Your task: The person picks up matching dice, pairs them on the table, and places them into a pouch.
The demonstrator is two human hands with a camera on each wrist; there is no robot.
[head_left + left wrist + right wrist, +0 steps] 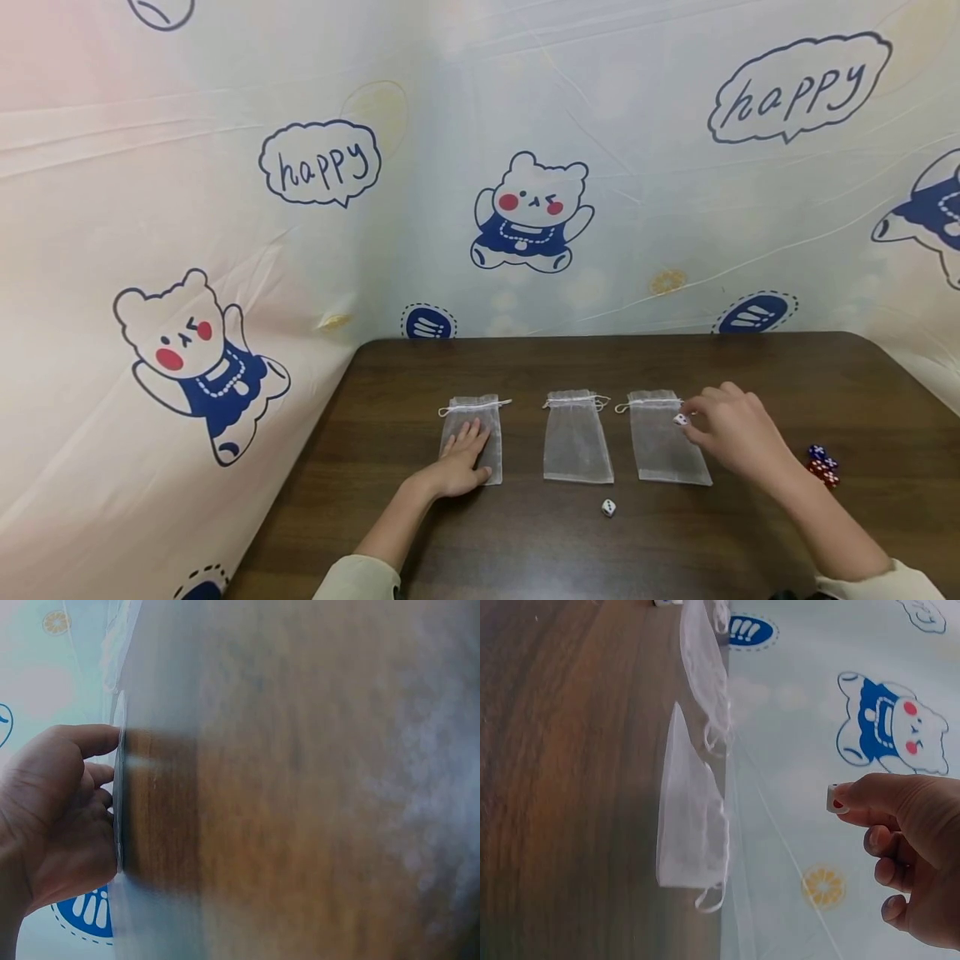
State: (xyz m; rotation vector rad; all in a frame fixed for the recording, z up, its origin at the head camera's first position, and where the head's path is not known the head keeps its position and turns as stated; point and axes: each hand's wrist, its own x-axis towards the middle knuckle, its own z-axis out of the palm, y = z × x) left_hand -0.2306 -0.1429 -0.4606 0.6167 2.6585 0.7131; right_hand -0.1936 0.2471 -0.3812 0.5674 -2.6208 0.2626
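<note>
Three sheer white drawstring pouches lie in a row on the brown table. My left hand (454,468) rests with spread fingers on the left pouch (491,442). Between thumb and fingertips my right hand (738,429) pinches a white die (680,419), held above the right pouch (660,446). In the right wrist view the die (835,798) shows a red pip, and the other fingers are loosely bent. The middle pouch (576,442) lies flat between the two hands. A second white die (608,507) sits on the table in front of it.
Blue dice (822,456) and red dice (823,473) are clustered to the right, beside my right forearm. The dark wooden table (517,546) ends at a printed cloth backdrop (645,208) behind and another stretch on the left.
</note>
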